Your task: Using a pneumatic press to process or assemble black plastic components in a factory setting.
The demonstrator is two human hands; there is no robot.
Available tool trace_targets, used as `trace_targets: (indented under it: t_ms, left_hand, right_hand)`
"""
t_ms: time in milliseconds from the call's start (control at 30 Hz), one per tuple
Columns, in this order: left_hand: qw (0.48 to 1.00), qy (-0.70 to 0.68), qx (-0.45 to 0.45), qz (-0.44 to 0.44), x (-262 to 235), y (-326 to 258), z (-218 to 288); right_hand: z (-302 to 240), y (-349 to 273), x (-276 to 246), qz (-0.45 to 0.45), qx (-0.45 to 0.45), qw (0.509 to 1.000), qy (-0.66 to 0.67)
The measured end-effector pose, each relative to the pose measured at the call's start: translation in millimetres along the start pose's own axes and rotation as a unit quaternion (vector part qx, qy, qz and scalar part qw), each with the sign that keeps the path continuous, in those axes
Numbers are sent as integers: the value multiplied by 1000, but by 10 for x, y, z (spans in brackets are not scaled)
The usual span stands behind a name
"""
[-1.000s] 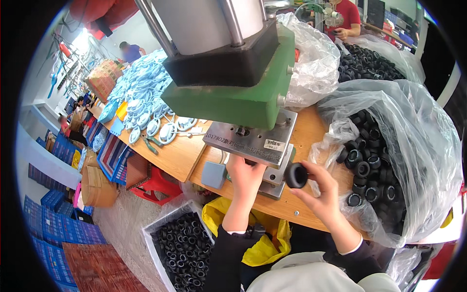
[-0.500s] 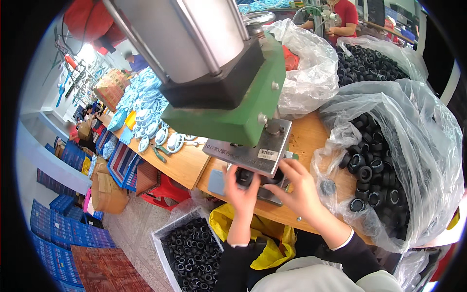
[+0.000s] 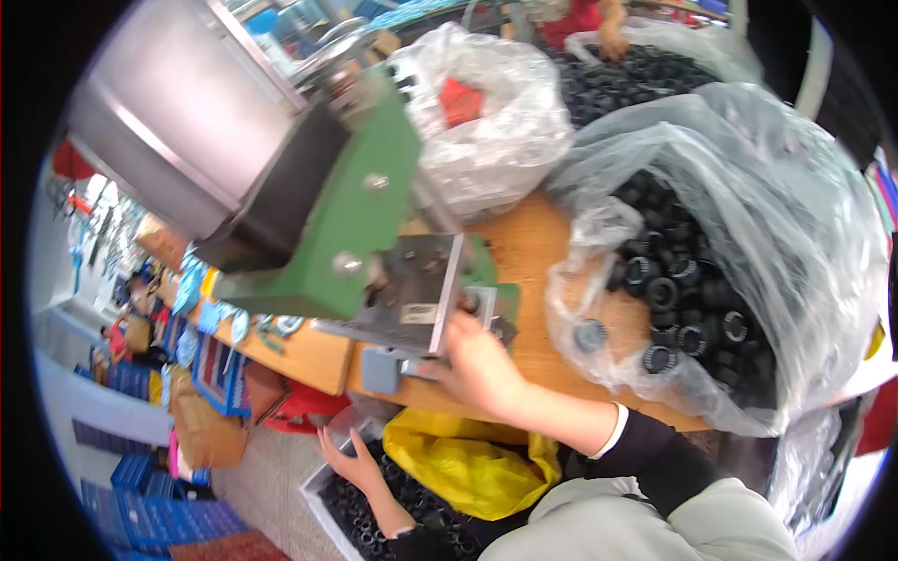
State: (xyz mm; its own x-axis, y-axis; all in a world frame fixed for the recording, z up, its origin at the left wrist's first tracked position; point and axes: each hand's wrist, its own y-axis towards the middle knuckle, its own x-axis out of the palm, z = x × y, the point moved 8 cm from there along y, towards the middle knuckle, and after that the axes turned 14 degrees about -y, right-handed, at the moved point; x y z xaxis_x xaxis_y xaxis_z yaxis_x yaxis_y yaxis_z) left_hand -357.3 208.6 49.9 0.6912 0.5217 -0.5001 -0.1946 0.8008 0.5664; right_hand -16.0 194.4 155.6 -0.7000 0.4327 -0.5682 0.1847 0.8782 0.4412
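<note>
My left hand (image 3: 357,467), fingers spread and nothing visible in it, hovers over a white box (image 3: 325,517) filled with black ring-shaped parts (image 3: 360,524). My right hand (image 3: 486,370) reaches to the side of the metal die block (image 3: 426,280) under a green press (image 3: 379,192). Its fingertips are blurred and partly hidden beside the block, so what they hold, if anything, does not show. A small grey-blue block (image 3: 381,369) sits on the table by the press.
On the right, a large clear plastic bag (image 3: 776,178) lies open with black round caps (image 3: 687,290) inside; one loose cap (image 3: 590,335) is near its edge. A yellow bag (image 3: 449,458) hangs at the table's front. Across the back, another person's hand (image 3: 613,39) touches black parts.
My left hand has left the die with the black part no longer visible in it, and moved down left over the box. My right hand stays at the die. The view has turned.
</note>
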Motion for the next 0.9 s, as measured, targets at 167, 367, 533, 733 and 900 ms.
trace_targets:
  t_ms: [167,367,533,733,900]
  left_hand:
    - [979,-30,61,-191,1241,537,281]
    - [968,99,118,-199,1247,610,341]
    - [977,81,119,-157,1330,477,567]
    - [947,113,160,-256,1640,426,634]
    - [949,76,129,-277,1636,453,507]
  right_hand:
    - [289,-393,-804,145,-15,979,-139]
    - [1510,-458,-1503,93,192,861,-462]
    - [1903,-656,-1637,67,235,837,-489]
    - [1912,-956,-1980,227,126,894,-367]
    - [687,-651,-1919,241,51,907,-343]
